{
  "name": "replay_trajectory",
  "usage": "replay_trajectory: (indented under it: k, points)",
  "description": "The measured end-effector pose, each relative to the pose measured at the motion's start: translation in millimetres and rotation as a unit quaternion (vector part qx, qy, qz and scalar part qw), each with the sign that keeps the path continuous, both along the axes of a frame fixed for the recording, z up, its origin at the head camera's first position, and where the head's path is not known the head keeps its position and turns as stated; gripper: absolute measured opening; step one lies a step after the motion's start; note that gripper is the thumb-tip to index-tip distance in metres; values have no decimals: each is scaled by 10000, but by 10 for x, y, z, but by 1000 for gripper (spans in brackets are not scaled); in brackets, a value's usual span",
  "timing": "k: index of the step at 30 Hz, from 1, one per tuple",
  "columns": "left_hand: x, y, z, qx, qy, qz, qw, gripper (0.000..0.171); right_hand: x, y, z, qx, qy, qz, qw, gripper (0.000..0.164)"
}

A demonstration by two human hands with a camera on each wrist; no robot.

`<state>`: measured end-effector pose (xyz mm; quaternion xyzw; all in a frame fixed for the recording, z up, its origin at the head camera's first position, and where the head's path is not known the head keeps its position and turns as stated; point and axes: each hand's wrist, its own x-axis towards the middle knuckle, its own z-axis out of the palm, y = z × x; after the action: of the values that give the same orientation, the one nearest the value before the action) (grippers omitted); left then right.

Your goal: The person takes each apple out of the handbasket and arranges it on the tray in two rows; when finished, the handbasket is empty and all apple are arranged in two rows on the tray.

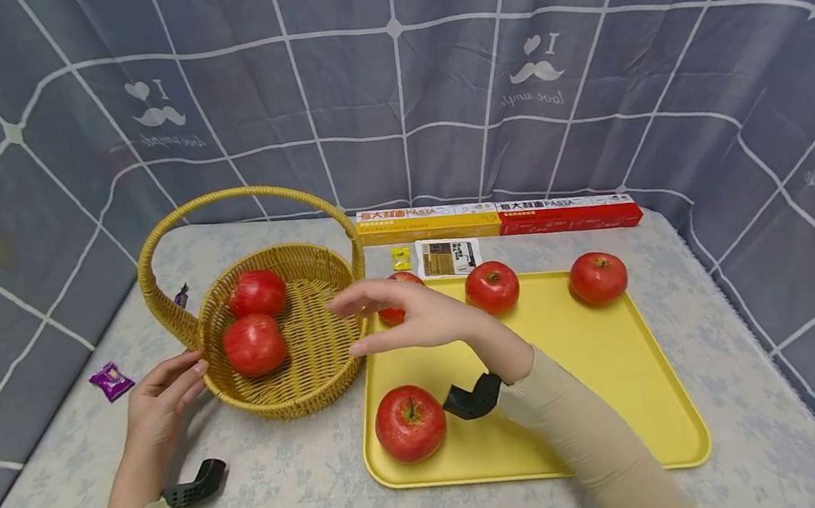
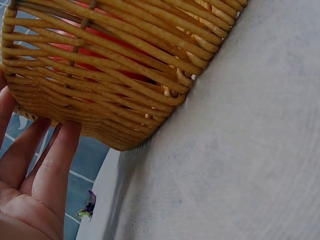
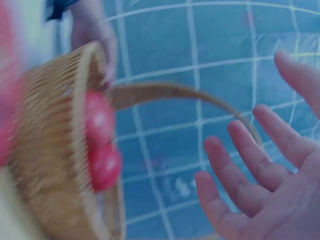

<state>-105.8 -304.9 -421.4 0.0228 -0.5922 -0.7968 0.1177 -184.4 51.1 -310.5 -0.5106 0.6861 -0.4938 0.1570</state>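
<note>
A woven basket (image 1: 321, 322) with a tall arched handle stands on the left, holding two red apples (image 1: 255, 345). My left hand (image 1: 160, 399) touches its left side near the foot of the handle, with extended fingers (image 2: 57, 165) against the outer weave. My right hand (image 1: 407, 317) is spread and holds nothing; in the head view its fingertips overlap the basket's right part. Beneath the right arm lies a yellow tray (image 1: 586, 368) bearing several red apples (image 1: 410, 423). One apple (image 1: 392, 314) there is partly hidden by my right hand.
Two pasta boxes, one yellow (image 1: 427, 225) and one red (image 1: 569, 216), line the back edge by the grey curtain (image 1: 432, 75). A white packet (image 1: 448, 257) and a small yellow packet (image 1: 401, 258) lie before them. Purple-wrapped sweets (image 1: 112, 381) lie left of the basket.
</note>
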Motion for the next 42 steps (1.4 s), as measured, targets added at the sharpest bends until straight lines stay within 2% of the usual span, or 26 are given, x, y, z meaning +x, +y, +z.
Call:
replay_trajectory:
  k: [5,10,13,17,26,33,38,42]
  points:
    - [1,7,-2,39,19,-21,10000,26,-34,-322,263,-394,-217,216,9988,45]
    - [12,3,9,14,-40,-40,10000,25,-157,-649,347,-617,-519,383,9960,43]
    - [19,-4,19,-37,-75,-34,10000,24,-244,-817,293,-537,-804,395,9945,44]
    - [16,-6,27,-99,-86,-19,9999,23,-392,-1012,130,-304,-1012,378,9937,44]
    - [13,6,19,-95,-91,1,9999,25,-658,-1299,-216,463,-887,347,9944,47]
    - [14,-7,6,-91,75,-52,9999,26,-771,-1430,-343,1289,-972,288,9865,52]
    - [14,-4,9,-95,65,-66,9999,25,-808,-1496,-412,1952,-673,331,9779,56]
    - [12,-5,9,-141,38,-89,9999,24,-801,-1541,-450,2285,-468,400,9716,64]
